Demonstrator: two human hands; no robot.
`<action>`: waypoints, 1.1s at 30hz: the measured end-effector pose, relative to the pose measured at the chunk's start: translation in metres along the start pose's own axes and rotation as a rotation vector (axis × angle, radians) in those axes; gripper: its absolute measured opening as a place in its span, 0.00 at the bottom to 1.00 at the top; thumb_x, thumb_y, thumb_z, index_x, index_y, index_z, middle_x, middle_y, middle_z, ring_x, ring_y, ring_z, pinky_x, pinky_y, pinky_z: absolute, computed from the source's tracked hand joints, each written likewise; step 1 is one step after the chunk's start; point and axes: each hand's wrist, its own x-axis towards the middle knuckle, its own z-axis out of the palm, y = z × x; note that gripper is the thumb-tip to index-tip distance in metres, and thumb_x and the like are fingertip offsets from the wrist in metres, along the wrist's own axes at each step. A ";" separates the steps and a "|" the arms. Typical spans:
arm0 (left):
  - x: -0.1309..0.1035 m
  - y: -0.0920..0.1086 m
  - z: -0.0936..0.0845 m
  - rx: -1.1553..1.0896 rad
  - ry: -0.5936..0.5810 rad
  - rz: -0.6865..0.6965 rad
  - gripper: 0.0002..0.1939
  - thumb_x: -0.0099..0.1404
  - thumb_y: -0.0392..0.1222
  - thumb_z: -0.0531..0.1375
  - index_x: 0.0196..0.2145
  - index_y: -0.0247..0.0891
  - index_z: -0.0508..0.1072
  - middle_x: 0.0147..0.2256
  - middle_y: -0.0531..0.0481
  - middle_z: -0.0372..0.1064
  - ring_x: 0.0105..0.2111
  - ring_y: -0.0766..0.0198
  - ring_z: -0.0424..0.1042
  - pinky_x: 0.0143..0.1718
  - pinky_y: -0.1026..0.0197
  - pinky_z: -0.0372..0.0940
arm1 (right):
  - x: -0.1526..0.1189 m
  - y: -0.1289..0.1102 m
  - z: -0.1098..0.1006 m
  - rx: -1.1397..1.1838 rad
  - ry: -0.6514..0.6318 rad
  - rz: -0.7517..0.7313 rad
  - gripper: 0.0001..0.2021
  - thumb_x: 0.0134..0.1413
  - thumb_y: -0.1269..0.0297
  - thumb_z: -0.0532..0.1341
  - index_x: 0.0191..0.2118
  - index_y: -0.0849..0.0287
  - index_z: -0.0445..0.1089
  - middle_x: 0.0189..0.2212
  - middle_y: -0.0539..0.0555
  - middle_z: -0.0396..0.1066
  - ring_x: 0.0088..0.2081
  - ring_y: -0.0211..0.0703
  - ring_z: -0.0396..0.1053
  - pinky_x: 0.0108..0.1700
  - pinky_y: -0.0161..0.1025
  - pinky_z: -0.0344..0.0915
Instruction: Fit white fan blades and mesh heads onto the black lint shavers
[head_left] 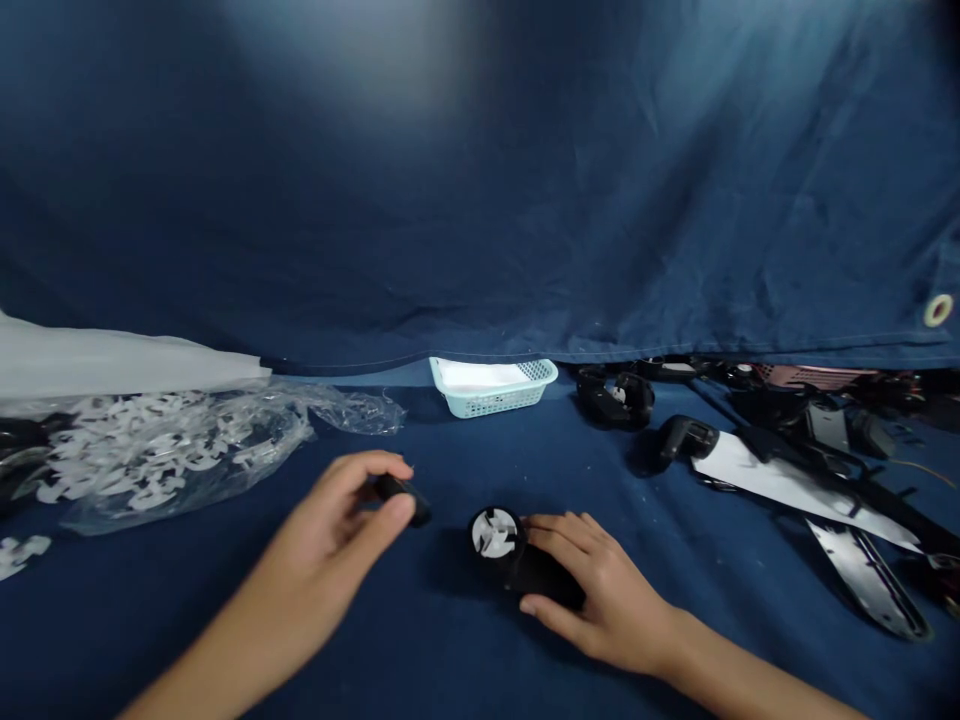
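Note:
Between the thumb and fingers of my left hand (pixel 352 530) is a small black cylindrical piece (pixel 403 497), partly covered by the fingers. My right hand (pixel 600 590) grips a black plastic housing (pixel 544 575) resting on the blue cloth, thumb on the near side and fingers on the far side. At the housing's left end is a round opening with a white plastic insert (pixel 494 533) in it. A gap of cloth separates the small black piece from the housing.
A clear plastic bag (pixel 247 455) of white plastic parts (pixel 150 440) lies at the left. A light blue basket (pixel 495 400) stands at the back against a blue curtain (pixel 480 200). Black parts (pixel 615 397) and long white-and-black pieces (pixel 802 485) crowd the right.

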 end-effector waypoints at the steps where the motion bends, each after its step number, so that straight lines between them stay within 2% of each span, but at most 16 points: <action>1: 0.000 -0.001 0.017 -0.056 -0.044 -0.014 0.13 0.65 0.52 0.59 0.42 0.43 0.70 0.52 0.45 0.67 0.42 0.57 0.75 0.41 0.55 0.72 | 0.000 0.000 0.000 0.003 -0.005 0.002 0.22 0.58 0.56 0.62 0.56 0.57 0.66 0.55 0.60 0.70 0.52 0.54 0.70 0.54 0.55 0.64; 3: -0.002 -0.005 0.047 -0.116 -0.031 0.006 0.10 0.64 0.49 0.61 0.37 0.41 0.68 0.54 0.44 0.64 0.47 0.56 0.73 0.46 0.53 0.70 | -0.001 0.001 0.001 0.006 -0.008 0.004 0.21 0.58 0.56 0.62 0.55 0.56 0.65 0.55 0.59 0.70 0.52 0.54 0.70 0.53 0.55 0.64; 5: -0.005 -0.013 0.068 -0.140 0.018 0.064 0.09 0.64 0.46 0.61 0.36 0.41 0.65 0.55 0.44 0.63 0.50 0.55 0.71 0.50 0.51 0.67 | -0.001 0.002 0.002 0.010 0.000 -0.003 0.21 0.58 0.56 0.62 0.55 0.56 0.65 0.55 0.60 0.70 0.51 0.54 0.70 0.52 0.54 0.64; 7: -0.006 -0.023 0.080 -0.112 0.081 0.130 0.09 0.65 0.44 0.60 0.33 0.41 0.62 0.54 0.44 0.64 0.54 0.53 0.67 0.54 0.49 0.63 | -0.001 0.002 0.003 0.012 0.007 -0.014 0.21 0.58 0.56 0.62 0.56 0.57 0.64 0.55 0.60 0.70 0.50 0.54 0.70 0.51 0.53 0.65; 9: -0.006 -0.032 0.085 -0.080 0.110 0.136 0.10 0.67 0.43 0.58 0.32 0.42 0.59 0.53 0.44 0.65 0.56 0.53 0.66 0.55 0.47 0.61 | 0.000 0.002 0.003 0.007 0.007 -0.016 0.21 0.58 0.56 0.62 0.55 0.56 0.64 0.54 0.60 0.70 0.50 0.54 0.70 0.52 0.54 0.64; 14: -0.011 -0.042 0.085 -0.135 0.058 0.017 0.05 0.72 0.46 0.51 0.40 0.45 0.57 0.53 0.45 0.67 0.52 0.56 0.69 0.52 0.45 0.62 | -0.002 0.002 0.005 -0.010 0.025 -0.026 0.25 0.57 0.58 0.63 0.58 0.54 0.59 0.55 0.58 0.70 0.51 0.53 0.70 0.52 0.54 0.63; 19: -0.021 -0.043 0.083 0.000 0.026 0.067 0.09 0.71 0.46 0.51 0.47 0.45 0.59 0.48 0.46 0.68 0.49 0.55 0.70 0.51 0.45 0.64 | -0.004 0.000 0.005 -0.043 0.074 -0.022 0.38 0.55 0.63 0.62 0.66 0.54 0.42 0.60 0.63 0.64 0.57 0.54 0.65 0.55 0.56 0.60; 22: -0.021 -0.041 0.084 0.113 0.006 0.088 0.12 0.71 0.45 0.51 0.51 0.45 0.60 0.48 0.46 0.67 0.48 0.55 0.70 0.49 0.47 0.66 | 0.000 -0.008 -0.001 -0.054 -0.009 0.065 0.38 0.53 0.65 0.62 0.66 0.47 0.43 0.62 0.60 0.60 0.60 0.56 0.61 0.55 0.59 0.60; 26: -0.019 -0.039 0.082 0.214 0.025 0.210 0.13 0.70 0.41 0.52 0.51 0.45 0.63 0.49 0.46 0.64 0.47 0.56 0.70 0.46 0.51 0.69 | 0.006 -0.018 -0.009 -0.065 -0.088 0.141 0.37 0.50 0.66 0.62 0.65 0.40 0.49 0.60 0.59 0.60 0.57 0.59 0.64 0.53 0.63 0.60; 30: -0.023 -0.037 0.078 0.409 0.019 0.439 0.16 0.66 0.36 0.54 0.51 0.45 0.67 0.52 0.44 0.62 0.49 0.52 0.68 0.46 0.48 0.69 | 0.007 -0.017 -0.009 -0.009 -0.069 0.145 0.36 0.48 0.68 0.63 0.63 0.43 0.51 0.57 0.58 0.61 0.54 0.56 0.66 0.52 0.59 0.62; 33: -0.025 -0.035 0.077 0.511 -0.061 0.506 0.22 0.63 0.32 0.55 0.54 0.46 0.67 0.53 0.44 0.62 0.49 0.51 0.67 0.45 0.46 0.70 | 0.004 -0.014 -0.005 0.007 -0.049 0.127 0.35 0.48 0.68 0.63 0.62 0.45 0.51 0.58 0.59 0.60 0.54 0.56 0.66 0.52 0.58 0.62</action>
